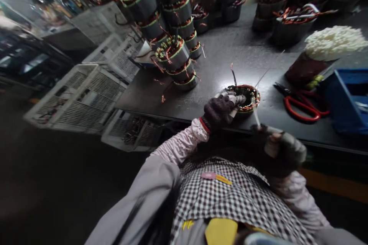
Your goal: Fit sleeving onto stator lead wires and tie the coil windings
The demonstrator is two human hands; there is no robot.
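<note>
A motor stator (249, 96) with copper windings lies flat near the front edge of the dark table (224, 57). My left hand (220, 110), in a dark fingerless glove, grips the stator's near left rim. My right hand (283, 149), also gloved and blurred, is closed near the table's edge, pinching a thin white strip (255, 116) that runs up toward the stator. A loose wire stands up from the winding.
Stacks of stators (175, 26) fill the table's back and left. Red-handled scissors (301, 105) lie to the right, next to a blue bin (349, 99) and a pile of white pieces (333, 42). White plastic crates (83, 95) sit on the floor at left.
</note>
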